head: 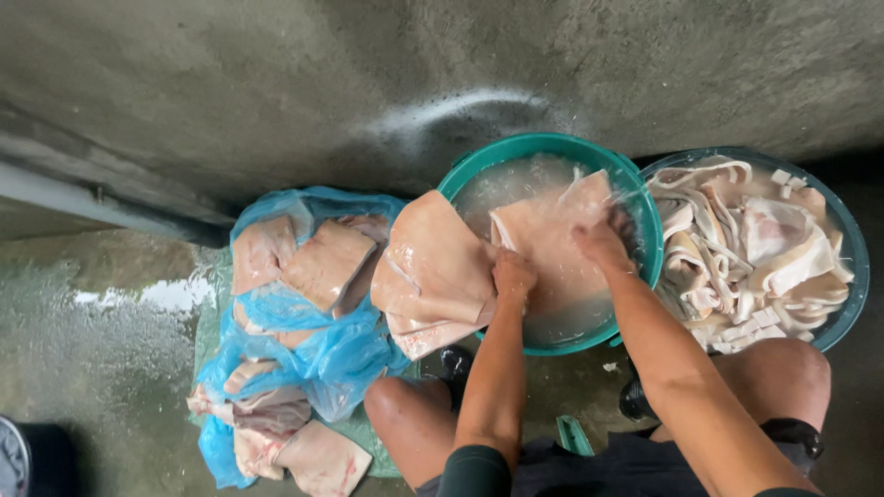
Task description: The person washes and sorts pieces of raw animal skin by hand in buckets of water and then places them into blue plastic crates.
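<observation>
Head view. A large pale slab of pork skin (543,241) lies across the teal basin (645,198), partly in cloudy water. Its long axis runs roughly from 8 o'clock to 2 o'clock, and its left part hangs over the basin rim toward 9 o'clock.

Left hand (512,273): closed in a fist on the slab's near edge, at 7 o'clock of the basin. Forearm comes up almost straight from 6 o'clock, between the knees.

Right hand (603,241): fingers curled down, pressing or gripping the slab near the basin centre. Forearm enters from 5 o'clock. The slab stretches away from both hands toward 12 o'clock; the right hand is nearer its middle.

At 3 o'clock, touching the teal basin, a second basin (852,239) holds cut strips. At 9 o'clock, more slabs lie on a blue plastic bag (322,354) on wet concrete floor (110,368).
</observation>
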